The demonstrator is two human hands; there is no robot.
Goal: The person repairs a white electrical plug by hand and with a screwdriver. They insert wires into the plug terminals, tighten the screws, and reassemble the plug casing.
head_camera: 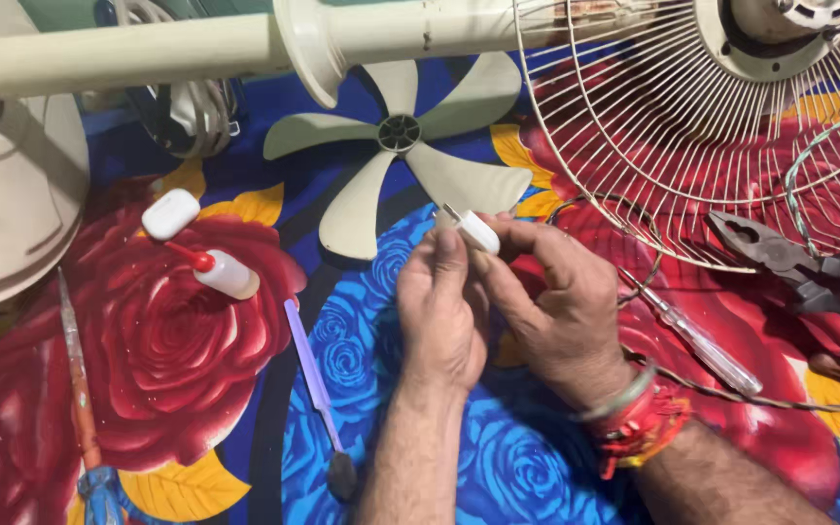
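- The left hand and the right hand are closed together around a small white plastic part with a metal pin, above the blue and red rose-patterned cloth
- Just behind it lies a cream five-blade plastic fan propeller
- A clear-handled screwdriver lies beside the right wrist

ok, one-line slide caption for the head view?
Both hands, left and right, hold a small white part over a floral cloth, beside fan blades.
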